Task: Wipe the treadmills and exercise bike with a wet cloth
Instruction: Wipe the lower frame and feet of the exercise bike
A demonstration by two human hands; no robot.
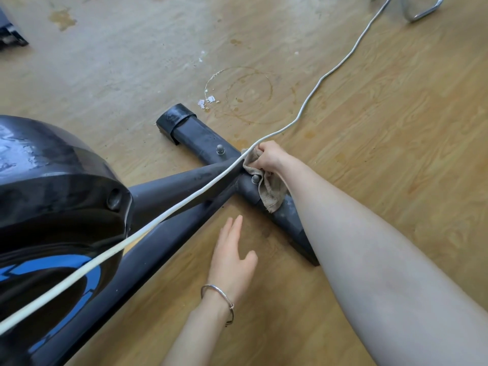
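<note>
The exercise bike's black flywheel housing (52, 186) with a blue stripe fills the left. Its dark grey frame tubes run to a floor crossbar (200, 140) with a black end cap. My right hand (269, 158) grips a beige cloth (270, 188) bunched on the crossbar where the tubes join it; the cloth drapes over the bar beside a bolt. My left hand (232, 257), with a silver bangle on the wrist, hovers over the floor beside the frame tube with its fingers straight and holds nothing.
A white cable (311, 96) runs from the lower left over the bike frame, past my right hand and off to the top right. The wooden floor (396, 101) shows ring stains and white flecks. A chrome tube base (422, 9) sits at top right, a dark object (10, 33) at top left.
</note>
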